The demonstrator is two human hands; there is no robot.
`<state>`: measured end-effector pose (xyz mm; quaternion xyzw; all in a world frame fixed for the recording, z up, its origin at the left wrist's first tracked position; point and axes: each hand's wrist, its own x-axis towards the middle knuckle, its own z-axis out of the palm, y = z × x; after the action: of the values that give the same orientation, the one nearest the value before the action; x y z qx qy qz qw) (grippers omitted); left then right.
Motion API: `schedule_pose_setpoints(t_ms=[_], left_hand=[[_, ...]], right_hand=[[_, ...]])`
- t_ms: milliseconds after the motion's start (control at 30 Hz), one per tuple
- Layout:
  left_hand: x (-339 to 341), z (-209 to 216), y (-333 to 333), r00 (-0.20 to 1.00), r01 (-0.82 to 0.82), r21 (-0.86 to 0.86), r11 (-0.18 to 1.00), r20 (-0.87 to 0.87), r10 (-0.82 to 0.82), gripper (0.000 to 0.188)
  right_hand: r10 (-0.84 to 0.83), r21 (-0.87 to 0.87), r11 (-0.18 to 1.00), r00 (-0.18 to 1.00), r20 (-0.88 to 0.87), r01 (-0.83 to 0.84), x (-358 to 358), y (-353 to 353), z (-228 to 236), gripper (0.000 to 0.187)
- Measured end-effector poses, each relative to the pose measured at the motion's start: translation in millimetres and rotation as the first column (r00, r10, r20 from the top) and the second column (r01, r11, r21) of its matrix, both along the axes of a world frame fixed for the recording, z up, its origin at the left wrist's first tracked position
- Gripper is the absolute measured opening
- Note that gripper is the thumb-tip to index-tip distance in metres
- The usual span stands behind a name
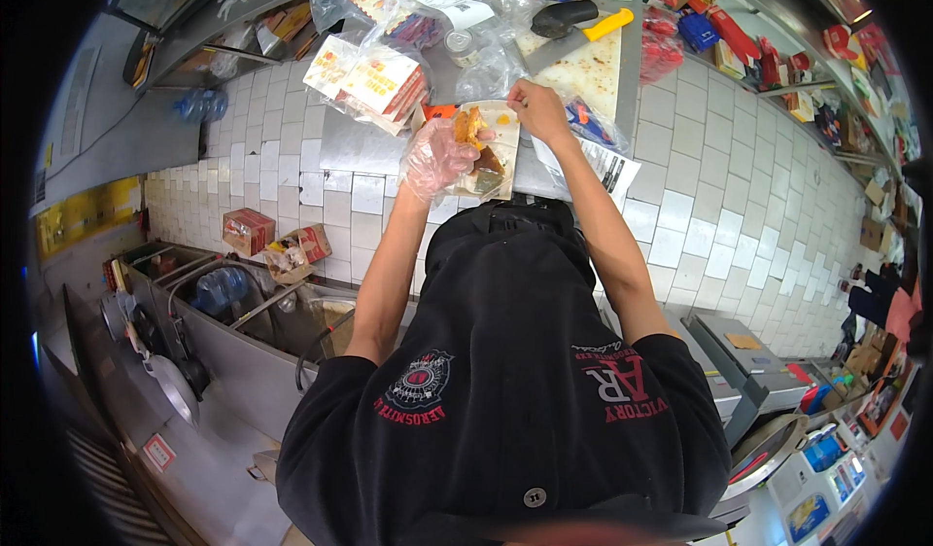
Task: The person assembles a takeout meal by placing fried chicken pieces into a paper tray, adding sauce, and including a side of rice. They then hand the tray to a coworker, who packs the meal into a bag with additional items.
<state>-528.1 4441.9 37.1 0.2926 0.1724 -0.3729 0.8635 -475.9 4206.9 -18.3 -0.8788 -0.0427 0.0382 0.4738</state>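
Observation:
My left hand [439, 160], in a clear plastic glove, grips a golden-brown piece of bread-like food [467, 128] with a yellowish inside. It is above a pale sheet of paper [503, 138], where darker brown food [488, 169] also shows, partly covered by clear plastic. My right hand [536, 110] is bare and sits just right of the paper, its fingers curled and thumb and forefinger pinched. What they pinch, if anything, is too small to make out. Behind it lie a knife [554, 52] with a dark handle and a yellow-handled tool [608, 26] on a stained pale board [595, 71].
Printed paper food bags [374, 81] in plastic wrap lie at the counter's left, beside a small can [462, 47]. Crumpled clear bags [494, 21] lie behind. A metal sink [243, 322] stands lower left, near boxes [249, 231] on the tiled floor. Another person [880, 298] is far right.

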Motion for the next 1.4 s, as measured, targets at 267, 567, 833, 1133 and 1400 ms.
schedule_pose_setpoints(t_ms=[267,567,833,1133,1400], left_hand=[[12,12,-38,0.958,-0.082,0.740,0.667,0.243,-0.151,0.046],[17,7,-37,0.994,0.021,0.382,0.924,0.094,-0.062,0.048],[24,-3,-42,0.980,0.032,0.536,0.844,0.150,-0.132,0.046],[35,-5,-41,0.986,0.131,0.640,0.757,-0.005,-0.166,0.055],[39,-59,-4,0.207,-0.343,0.836,0.429,0.512,-0.833,0.047]], right_hand=[[0.016,0.011,1.000,0.999,0.035,-0.017,0,-1,-1,0.011],[-0.010,0.036,0.999,0.999,0.034,0.008,-1,-1,-1,0.009],[-0.010,0.038,0.999,1.000,0.024,0.009,-1,-1,2,0.009],[-0.034,0.075,0.997,0.998,0.049,0.030,-3,0,3,0.007],[-0.023,0.077,0.997,0.999,0.032,0.020,-2,-2,1,0.008]])
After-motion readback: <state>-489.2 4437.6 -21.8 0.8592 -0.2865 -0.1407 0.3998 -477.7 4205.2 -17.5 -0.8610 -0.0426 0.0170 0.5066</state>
